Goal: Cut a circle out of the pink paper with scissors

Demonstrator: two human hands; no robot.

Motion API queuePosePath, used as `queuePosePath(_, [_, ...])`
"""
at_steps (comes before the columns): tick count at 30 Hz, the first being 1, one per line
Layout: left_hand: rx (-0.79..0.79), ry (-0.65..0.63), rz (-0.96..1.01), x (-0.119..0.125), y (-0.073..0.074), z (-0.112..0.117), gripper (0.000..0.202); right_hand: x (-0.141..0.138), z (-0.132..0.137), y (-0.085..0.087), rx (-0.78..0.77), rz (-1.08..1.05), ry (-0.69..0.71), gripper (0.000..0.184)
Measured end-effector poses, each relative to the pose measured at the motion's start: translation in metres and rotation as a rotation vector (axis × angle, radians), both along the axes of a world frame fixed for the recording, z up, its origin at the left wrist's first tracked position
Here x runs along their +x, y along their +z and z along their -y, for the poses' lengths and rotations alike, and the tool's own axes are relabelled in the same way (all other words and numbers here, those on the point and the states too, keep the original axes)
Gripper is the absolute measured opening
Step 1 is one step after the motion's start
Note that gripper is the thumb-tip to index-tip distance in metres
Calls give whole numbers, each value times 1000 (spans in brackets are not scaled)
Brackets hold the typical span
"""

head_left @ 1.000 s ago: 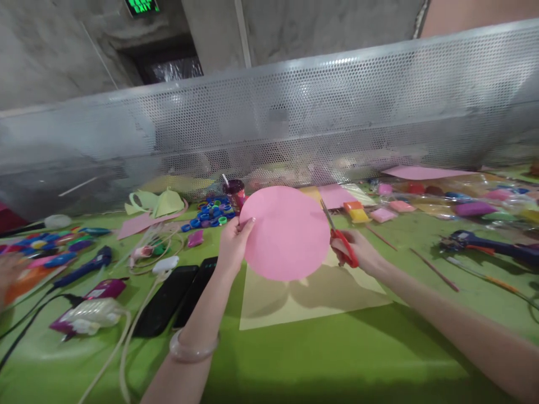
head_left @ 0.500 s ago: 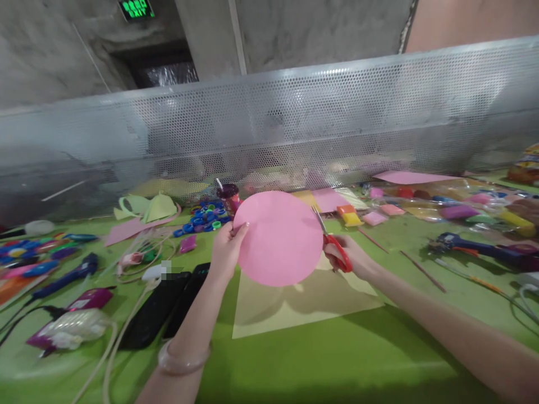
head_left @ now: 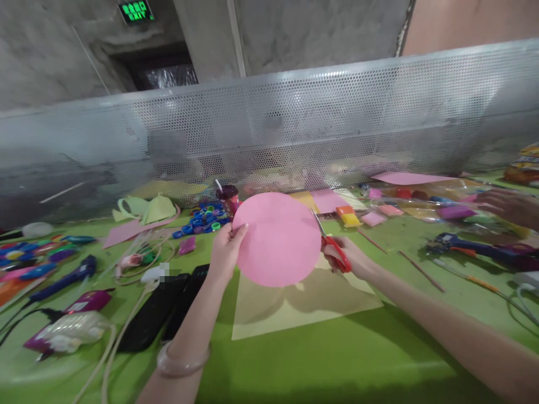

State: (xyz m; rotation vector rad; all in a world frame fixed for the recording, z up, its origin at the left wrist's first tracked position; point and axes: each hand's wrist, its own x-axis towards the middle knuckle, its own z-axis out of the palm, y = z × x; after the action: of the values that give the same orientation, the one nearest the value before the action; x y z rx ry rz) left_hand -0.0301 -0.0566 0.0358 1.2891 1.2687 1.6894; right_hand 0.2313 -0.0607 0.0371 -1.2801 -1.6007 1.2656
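My left hand [head_left: 226, 251] pinches the left edge of a round pink paper disc [head_left: 277, 239] and holds it upright above the green table [head_left: 328, 359]. My right hand [head_left: 349, 255] grips red-handled scissors [head_left: 332, 244], whose blades point up along the disc's right edge. Under the disc a pale yellow sheet [head_left: 303, 306] lies flat on the table. A pale bracelet [head_left: 181, 359] sits on my left wrist.
Two black phones [head_left: 164, 306] lie left of the sheet. Glue guns [head_left: 67, 275], cables and blue bottle caps [head_left: 204, 217] crowd the left side. Clay packets [head_left: 442, 205] and a blue glue gun [head_left: 471, 245] lie right, where another person's hand [head_left: 505, 205] reaches. A perforated metal screen [head_left: 295, 129] backs the table.
The view drifted a little; the disc and scissors stay held much as before. Another person's hand has come in at the right edge over the clay packets.
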Motion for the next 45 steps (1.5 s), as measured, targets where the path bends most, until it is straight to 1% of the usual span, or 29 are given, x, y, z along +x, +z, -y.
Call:
queuePosePath(9, [6, -1, -13, 0, 0, 0, 35, 1, 0, 0, 12, 11, 9, 17])
queuePosePath(29, [22, 54, -135, -1, -2, -1, 33, 1, -1, -2, 48, 13, 11, 18])
queuePosePath(33, [34, 42, -135, -1, -1, 0, 31, 1, -2, -5, 48, 6, 8, 19])
queuePosePath(38, [45, 67, -122, 0, 1, 1, 29, 0, 0, -2, 54, 1, 18, 23])
queuePosePath(41, [46, 64, -100, 0, 3, 1, 29, -1, 2, 1, 62, 56, 25, 25])
queuePosePath(43, [47, 64, -84, 0, 4, 1, 31, -1, 2, 1, 69, 97, 2, 24])
queuePosePath(45, [46, 66, -79, -1, 4, 1, 33, -1, 0, 0, 73, 82, -15, 22])
